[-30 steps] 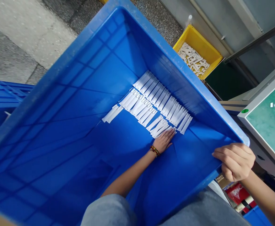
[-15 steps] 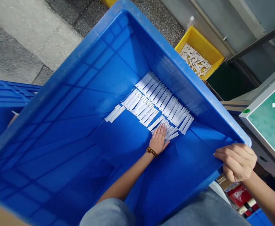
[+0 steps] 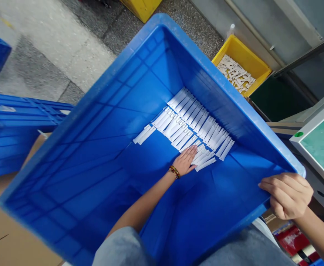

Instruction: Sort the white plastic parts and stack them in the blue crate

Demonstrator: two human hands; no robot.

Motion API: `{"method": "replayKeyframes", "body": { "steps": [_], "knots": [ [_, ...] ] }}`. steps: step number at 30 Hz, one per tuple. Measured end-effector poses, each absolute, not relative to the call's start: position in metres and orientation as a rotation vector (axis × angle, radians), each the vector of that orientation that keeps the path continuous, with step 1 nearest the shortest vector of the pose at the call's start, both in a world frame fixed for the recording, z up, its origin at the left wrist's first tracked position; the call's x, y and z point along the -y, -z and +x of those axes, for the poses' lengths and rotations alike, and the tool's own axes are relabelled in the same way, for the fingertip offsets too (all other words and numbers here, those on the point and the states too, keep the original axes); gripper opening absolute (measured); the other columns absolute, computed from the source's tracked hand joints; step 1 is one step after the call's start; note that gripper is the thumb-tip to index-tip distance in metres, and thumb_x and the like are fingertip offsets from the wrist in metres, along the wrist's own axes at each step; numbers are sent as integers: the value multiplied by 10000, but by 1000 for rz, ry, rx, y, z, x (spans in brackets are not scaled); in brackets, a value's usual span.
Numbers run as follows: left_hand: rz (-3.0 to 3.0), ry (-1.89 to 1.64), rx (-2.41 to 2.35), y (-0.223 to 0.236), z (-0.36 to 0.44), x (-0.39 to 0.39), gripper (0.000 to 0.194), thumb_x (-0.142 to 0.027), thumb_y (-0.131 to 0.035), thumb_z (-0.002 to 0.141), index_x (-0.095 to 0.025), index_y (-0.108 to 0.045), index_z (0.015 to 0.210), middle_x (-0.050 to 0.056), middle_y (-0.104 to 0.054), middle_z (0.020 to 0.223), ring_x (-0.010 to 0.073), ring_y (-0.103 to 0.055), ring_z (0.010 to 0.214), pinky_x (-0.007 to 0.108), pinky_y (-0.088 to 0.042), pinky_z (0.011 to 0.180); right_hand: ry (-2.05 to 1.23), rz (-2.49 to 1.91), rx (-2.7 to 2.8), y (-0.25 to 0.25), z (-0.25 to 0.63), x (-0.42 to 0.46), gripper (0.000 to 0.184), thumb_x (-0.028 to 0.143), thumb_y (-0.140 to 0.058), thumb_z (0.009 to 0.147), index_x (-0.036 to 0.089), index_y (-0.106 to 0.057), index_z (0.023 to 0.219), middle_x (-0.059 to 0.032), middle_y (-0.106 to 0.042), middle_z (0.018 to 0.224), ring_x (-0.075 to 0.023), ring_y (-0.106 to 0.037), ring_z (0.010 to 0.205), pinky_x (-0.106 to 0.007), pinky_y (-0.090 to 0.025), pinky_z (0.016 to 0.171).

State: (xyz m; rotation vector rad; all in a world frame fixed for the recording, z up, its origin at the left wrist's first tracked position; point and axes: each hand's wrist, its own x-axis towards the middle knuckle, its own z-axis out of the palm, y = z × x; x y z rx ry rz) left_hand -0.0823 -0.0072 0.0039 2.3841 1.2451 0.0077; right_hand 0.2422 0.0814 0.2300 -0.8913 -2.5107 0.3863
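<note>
"What's left of the flat hand?"

"Brown cardboard [image 3: 17, 221], smooth and creased, then a ribbed blue crate [image 3: 17, 122]. Nearer, inside the bin [image 3: 234, 95], two or three white strips lie apart from the others."

"And that hand?"

"The left hand [image 3: 185, 160], beaded bracelet [image 3: 174, 172] at the wrist, palm down, fingers out straight and near together, pinching nothing. It has just drawn back from the end strips, so they lie uncovered beside its thumb."

"The strips [image 3: 189, 111]?"

"Under its fingertips and beyond them in slanting rows: thin, flat, tapered, with small holes. They look like plastic."

"Further right?"

"Past the bin's far wall, a yellow tub [image 3: 250, 59] of jumbled white pieces. Then the right hand [image 3: 289, 194], fingers curled over the bin's smooth, scuffed corner. Beyond it, a green board [image 3: 323, 147], pale-edged."
</note>
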Motion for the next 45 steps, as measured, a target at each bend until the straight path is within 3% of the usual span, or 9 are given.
{"method": "replayKeyframes", "body": {
  "steps": [6, 11, 16, 22, 31, 38, 45],
  "knots": [
    [2332, 7, -1374, -9, -76, 2, 833, -520, -401, 955, -13, -121, 1554, 229, -250, 1597, 310, -127, 1522, 520, -95, 1238, -399, -914, 2513, -229, 245, -77, 280, 138, -405, 879, 184, -678, 839, -34, -699, 706, -157, -619, 647, -309, -419, 651],
    [2008, -143, -1971, -14, -77, -41, 839, -452, -431, 955, 46, -89, 1538, 289, -80, 1614, 371, -14, 1520, 596, -78, 1218, -384, -922, 2506, -228, 247, -76, 266, 142, -420, 867, 193, -680, 847, -28, -701, 710, -158, -622, 656, -307, -420, 660],
    [1907, -196, -2061, -6, -88, -75, 871, -505, -390, 957, 74, -75, 1527, 295, -99, 1612, 368, -64, 1522, 577, -76, 1225, -410, -941, 2501, -229, 246, -77, 260, 135, -421, 857, 200, -672, 842, -24, -698, 697, -160, -629, 647, -307, -414, 642],
    [2003, -142, -1911, -1, -106, -70, 826, -497, -377, 960, 57, -147, 1527, 264, -152, 1618, 340, -67, 1527, 524, -102, 1231, -417, -934, 2505, -230, 246, -78, 268, 133, -416, 874, 203, -672, 840, -23, -691, 689, -158, -623, 624, -306, -408, 628],
    [2034, -130, -1881, -7, -110, -68, 831, -480, -416, 940, 44, -155, 1529, 255, -144, 1624, 342, -55, 1528, 536, -86, 1232, -409, -922, 2517, -231, 246, -79, 285, 133, -398, 892, 193, -668, 824, -27, -689, 676, -155, -619, 623, -307, -407, 624],
    [1480, -282, -2482, 0, -153, -49, 839, -493, -352, 950, 99, -140, 1506, 326, -94, 1604, 378, -41, 1522, 587, -70, 1219, -407, -925, 2515, -229, 247, -77, 290, 145, -397, 901, 194, -674, 830, -30, -698, 695, -164, -627, 641, -314, -420, 644],
    [1529, -218, -2438, 7, -166, -39, 837, -506, -358, 945, 86, -175, 1507, 317, -176, 1595, 360, -90, 1522, 551, -132, 1221, -393, -909, 2512, -228, 245, -77, 267, 116, -414, 837, 190, -670, 843, -25, -704, 697, -158, -630, 640, -304, -419, 632]
  ]
}}
